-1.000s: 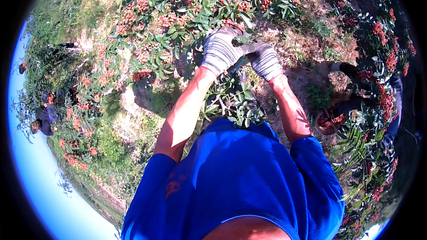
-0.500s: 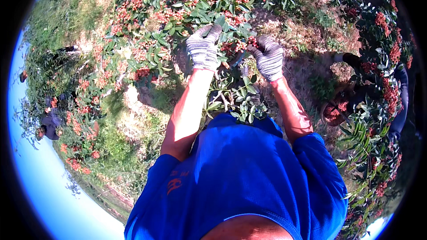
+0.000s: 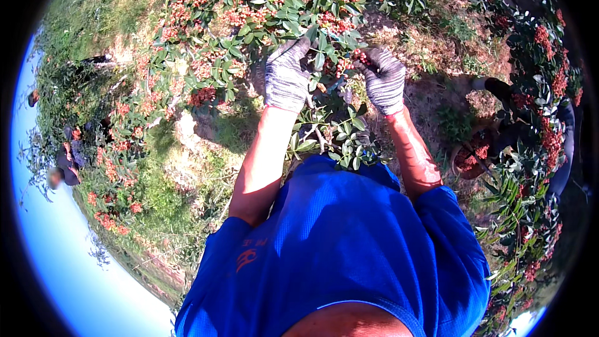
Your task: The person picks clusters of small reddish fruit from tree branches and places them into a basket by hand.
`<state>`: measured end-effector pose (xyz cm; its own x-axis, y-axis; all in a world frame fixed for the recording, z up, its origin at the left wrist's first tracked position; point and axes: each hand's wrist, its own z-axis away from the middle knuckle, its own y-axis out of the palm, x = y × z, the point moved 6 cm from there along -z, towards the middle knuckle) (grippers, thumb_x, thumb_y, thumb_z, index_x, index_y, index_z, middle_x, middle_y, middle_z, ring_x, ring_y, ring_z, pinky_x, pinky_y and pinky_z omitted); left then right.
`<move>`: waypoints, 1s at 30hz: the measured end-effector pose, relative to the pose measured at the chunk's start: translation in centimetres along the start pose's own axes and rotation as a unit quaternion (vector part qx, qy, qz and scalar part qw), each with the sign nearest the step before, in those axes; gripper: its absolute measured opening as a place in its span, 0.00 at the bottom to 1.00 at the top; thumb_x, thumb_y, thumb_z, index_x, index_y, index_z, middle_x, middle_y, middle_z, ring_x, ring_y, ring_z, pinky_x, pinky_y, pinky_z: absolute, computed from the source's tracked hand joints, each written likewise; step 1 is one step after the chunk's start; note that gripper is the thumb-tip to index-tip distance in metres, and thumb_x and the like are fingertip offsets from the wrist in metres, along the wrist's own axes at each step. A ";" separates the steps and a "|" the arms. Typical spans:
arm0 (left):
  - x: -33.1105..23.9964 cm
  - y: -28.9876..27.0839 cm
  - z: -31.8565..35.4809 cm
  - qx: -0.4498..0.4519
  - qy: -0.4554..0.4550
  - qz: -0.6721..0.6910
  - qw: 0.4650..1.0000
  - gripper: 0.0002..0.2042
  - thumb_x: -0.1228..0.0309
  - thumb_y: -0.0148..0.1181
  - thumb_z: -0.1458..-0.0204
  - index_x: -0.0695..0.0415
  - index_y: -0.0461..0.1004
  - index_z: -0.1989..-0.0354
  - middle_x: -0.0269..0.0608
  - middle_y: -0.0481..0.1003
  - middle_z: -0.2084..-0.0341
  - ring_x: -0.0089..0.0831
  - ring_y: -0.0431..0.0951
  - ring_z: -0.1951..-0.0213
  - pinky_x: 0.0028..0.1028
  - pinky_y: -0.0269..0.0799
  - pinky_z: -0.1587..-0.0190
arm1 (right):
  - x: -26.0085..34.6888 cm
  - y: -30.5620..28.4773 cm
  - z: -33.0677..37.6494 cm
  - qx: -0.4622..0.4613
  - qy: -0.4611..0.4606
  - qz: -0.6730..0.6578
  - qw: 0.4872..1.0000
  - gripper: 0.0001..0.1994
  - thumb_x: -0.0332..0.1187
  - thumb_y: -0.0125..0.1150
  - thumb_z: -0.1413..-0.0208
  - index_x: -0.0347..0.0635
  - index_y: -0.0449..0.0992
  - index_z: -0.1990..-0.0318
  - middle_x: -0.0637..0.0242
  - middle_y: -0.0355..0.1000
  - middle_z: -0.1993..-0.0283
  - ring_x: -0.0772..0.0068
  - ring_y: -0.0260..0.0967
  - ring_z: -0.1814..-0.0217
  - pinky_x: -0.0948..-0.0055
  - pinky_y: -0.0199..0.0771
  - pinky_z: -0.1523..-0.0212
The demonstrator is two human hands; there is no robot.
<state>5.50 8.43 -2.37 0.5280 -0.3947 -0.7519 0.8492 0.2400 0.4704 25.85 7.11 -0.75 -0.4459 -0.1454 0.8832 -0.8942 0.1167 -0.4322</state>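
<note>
Both my hands wear grey knit gloves and reach into a leafy bush (image 3: 274, 6) full of red berry clusters. My left hand (image 3: 286, 76) is raised among the green leaves, fingers pointing up against a twig. Just to its right, my right hand (image 3: 384, 78) curls its fingers around a small red berry cluster (image 3: 359, 56). A leafy branch (image 3: 334, 137) hangs between my forearms, above my blue shirt.
A dark basket (image 3: 471, 159) holding red berries sits on the ground at my right, next to another person's dark sleeve (image 3: 499, 90). More berry branches (image 3: 543, 131) fill the right edge. A grassy slope (image 3: 162, 193) lies at left, with a distant person (image 3: 65, 165).
Both hands have moved up and further into the bush. The right hand has turned and closed round a berry cluster; the left has shifted away from it into the leaves.
</note>
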 end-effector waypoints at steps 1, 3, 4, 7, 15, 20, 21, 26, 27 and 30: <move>-0.3 -0.2 0.3 -0.018 0.028 -0.082 0.996 0.09 0.67 0.58 0.40 0.59 0.75 0.58 0.38 0.78 0.64 0.28 0.78 0.63 0.29 0.75 0.60 | 0.0 0.1 0.1 0.004 -0.008 0.002 1.000 0.10 0.24 0.70 0.55 0.35 0.79 0.63 0.60 0.75 0.68 0.69 0.74 0.69 0.73 0.74 0.64; -0.9 -0.1 1.0 -0.035 0.093 -0.216 0.971 0.09 0.69 0.56 0.40 0.61 0.75 0.57 0.39 0.78 0.64 0.29 0.78 0.62 0.29 0.75 0.59 | -0.9 0.0 0.6 0.005 0.019 0.007 1.000 0.10 0.23 0.70 0.55 0.35 0.79 0.63 0.60 0.75 0.67 0.69 0.74 0.68 0.72 0.74 0.63; -0.8 -0.5 1.2 -0.055 0.076 -0.266 0.960 0.10 0.70 0.54 0.39 0.62 0.74 0.55 0.39 0.78 0.63 0.31 0.78 0.61 0.30 0.75 0.56 | -1.3 0.0 0.9 0.007 0.023 0.006 1.000 0.10 0.23 0.70 0.55 0.35 0.79 0.63 0.60 0.76 0.67 0.69 0.75 0.67 0.72 0.74 0.63; -1.9 -2.3 1.5 -0.095 0.084 -0.244 0.961 0.11 0.70 0.52 0.38 0.63 0.74 0.52 0.40 0.78 0.61 0.33 0.78 0.59 0.31 0.75 0.54 | -4.1 -1.6 1.7 -0.045 0.081 -0.011 0.996 0.07 0.24 0.67 0.50 0.37 0.79 0.63 0.68 0.74 0.71 0.78 0.70 0.72 0.77 0.71 0.68; -4.9 -6.3 2.1 -0.097 0.094 0.044 0.990 0.13 0.68 0.55 0.38 0.61 0.73 0.50 0.41 0.78 0.59 0.31 0.77 0.56 0.33 0.76 0.54 | -6.6 -4.0 3.4 -0.057 0.250 -0.187 0.948 0.08 0.26 0.62 0.43 0.39 0.78 0.56 0.72 0.73 0.71 0.85 0.67 0.73 0.82 0.70 0.71; -2.2 -3.5 2.6 -0.089 0.023 0.195 0.977 0.10 0.64 0.58 0.41 0.57 0.76 0.59 0.43 0.78 0.61 0.39 0.77 0.58 0.40 0.75 0.54 | -1.9 1.4 4.7 0.075 0.299 -0.392 0.867 0.18 0.27 0.62 0.44 0.37 0.73 0.45 0.71 0.72 0.67 0.83 0.68 0.72 0.83 0.70 0.70; -2.2 -2.3 3.1 -0.021 0.013 0.199 0.980 0.11 0.63 0.59 0.41 0.58 0.76 0.60 0.43 0.78 0.62 0.39 0.77 0.59 0.40 0.74 0.54 | -1.0 2.4 4.7 0.096 0.303 -0.470 0.823 0.23 0.30 0.66 0.46 0.38 0.70 0.42 0.71 0.72 0.63 0.82 0.69 0.69 0.82 0.71 0.69; -1.3 0.5 4.4 0.019 -0.028 0.250 0.968 0.14 0.63 0.54 0.38 0.61 0.73 0.55 0.45 0.76 0.60 0.40 0.74 0.54 0.43 0.69 0.45 | 1.6 4.5 4.8 0.170 0.298 -0.470 0.814 0.38 0.50 0.75 0.57 0.40 0.68 0.41 0.71 0.71 0.52 0.79 0.68 0.56 0.78 0.72 0.56; -1.0 0.5 4.7 -0.003 -0.033 0.238 0.971 0.14 0.63 0.54 0.38 0.62 0.73 0.55 0.45 0.75 0.59 0.40 0.74 0.54 0.43 0.68 0.44 | 1.8 4.6 4.7 0.175 0.295 -0.470 0.814 0.37 0.51 0.75 0.57 0.40 0.69 0.41 0.71 0.72 0.53 0.79 0.68 0.57 0.78 0.71 0.57; -0.7 0.8 5.0 -0.001 -0.025 0.184 0.983 0.15 0.64 0.54 0.38 0.64 0.71 0.53 0.46 0.75 0.57 0.40 0.74 0.52 0.43 0.67 0.42 | 1.9 4.7 4.3 0.166 0.272 -0.436 0.842 0.32 0.51 0.73 0.54 0.40 0.73 0.46 0.72 0.74 0.55 0.81 0.68 0.60 0.79 0.70 0.58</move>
<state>5.79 4.42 0.81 0.7981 -0.3250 -0.5073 0.6012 0.3757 0.7052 20.62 3.14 -1.90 0.3900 0.4480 0.8045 -0.8740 -0.0947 0.4765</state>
